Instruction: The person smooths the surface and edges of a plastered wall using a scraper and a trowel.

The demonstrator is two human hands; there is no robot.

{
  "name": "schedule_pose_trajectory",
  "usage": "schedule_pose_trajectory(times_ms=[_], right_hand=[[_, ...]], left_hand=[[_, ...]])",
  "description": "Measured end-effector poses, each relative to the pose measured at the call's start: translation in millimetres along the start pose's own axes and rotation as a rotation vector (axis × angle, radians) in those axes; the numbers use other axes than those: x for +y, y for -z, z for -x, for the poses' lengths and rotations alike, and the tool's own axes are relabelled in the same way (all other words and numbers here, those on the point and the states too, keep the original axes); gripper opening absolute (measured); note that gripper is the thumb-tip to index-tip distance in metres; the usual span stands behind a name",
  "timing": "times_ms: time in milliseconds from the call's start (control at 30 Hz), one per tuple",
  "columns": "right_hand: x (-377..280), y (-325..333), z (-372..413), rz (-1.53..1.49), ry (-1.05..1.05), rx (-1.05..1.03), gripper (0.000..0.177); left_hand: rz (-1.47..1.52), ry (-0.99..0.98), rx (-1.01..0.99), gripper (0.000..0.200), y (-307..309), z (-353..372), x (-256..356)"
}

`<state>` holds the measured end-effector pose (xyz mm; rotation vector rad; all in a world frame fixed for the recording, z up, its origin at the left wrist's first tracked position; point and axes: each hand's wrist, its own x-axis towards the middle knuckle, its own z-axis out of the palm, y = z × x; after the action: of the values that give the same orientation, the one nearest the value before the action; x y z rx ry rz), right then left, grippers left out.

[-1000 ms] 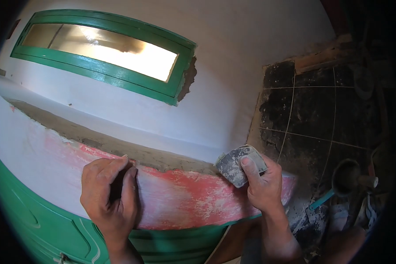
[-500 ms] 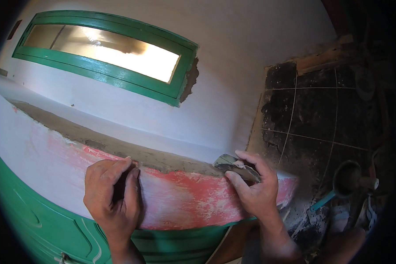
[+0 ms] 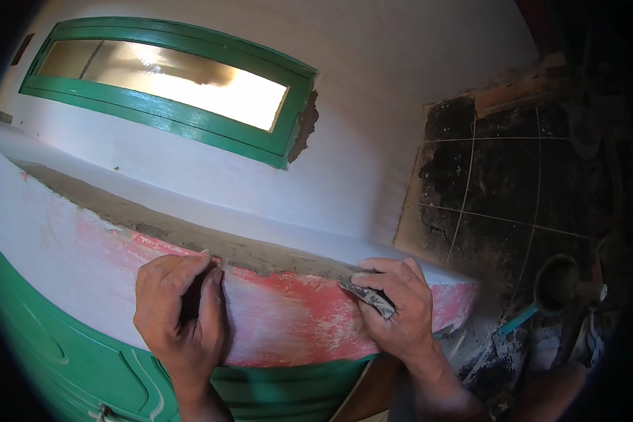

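My right hand [image 3: 401, 302] grips a thin, flat, mortar-smeared scraping piece [image 3: 368, 297] between thumb and fingers. The piece is grey and tilted, its tip right at the front edge of the ledge. A band of grey mortar [image 3: 260, 254] runs along the top of that ledge, above a front face [image 3: 288, 316] of worn red and white paint. Further left, my left hand [image 3: 179, 302] is curled, thumb and fingertips drawn close together at the same edge. What its fingertips hold, if anything, is hidden.
A green-framed window [image 3: 169, 126] is set in the white wall, with broken plaster [image 3: 304, 131] at its right end. Below the ledge are green panels [image 3: 70, 352]. Dark tiles [image 3: 503, 176] cover the right side. A round pan-like vessel [image 3: 559, 285] with a teal handle [image 3: 517, 321] stands lower right.
My right hand has turned and shifted slightly down, taking the flat piece from lying over the ledge top to a tilt against its front edge. My left hand stays put.
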<state>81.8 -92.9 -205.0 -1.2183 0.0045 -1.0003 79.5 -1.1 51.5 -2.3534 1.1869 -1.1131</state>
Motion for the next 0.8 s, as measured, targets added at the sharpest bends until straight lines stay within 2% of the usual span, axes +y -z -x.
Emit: schedule_pose_trajectory(times_ms=[133,333,433,800], right_hand=[[-4.9,-4.0,0.9,0.05,-0.021,0.032,0.045],[-23.8,3.3,-4.0,0.191,-0.077,-0.061,0.04],[-23.4,5.4,-6.5,0.184,-0.045,-0.073,0.043],[-33.1,12.9,-10.4,0.102,-0.191,-0.283,0.053]], left_hand=[[0.004,0.015,0.0,0.031,0.4,0.8,0.5],[0.004,0.013,0.003,0.031,-0.1,1.7,-0.3],[0.003,0.014,0.005,0.031,-0.2,1.7,-0.2],[0.007,0.025,0.004,0.03,-0.8,1.1,0.6]])
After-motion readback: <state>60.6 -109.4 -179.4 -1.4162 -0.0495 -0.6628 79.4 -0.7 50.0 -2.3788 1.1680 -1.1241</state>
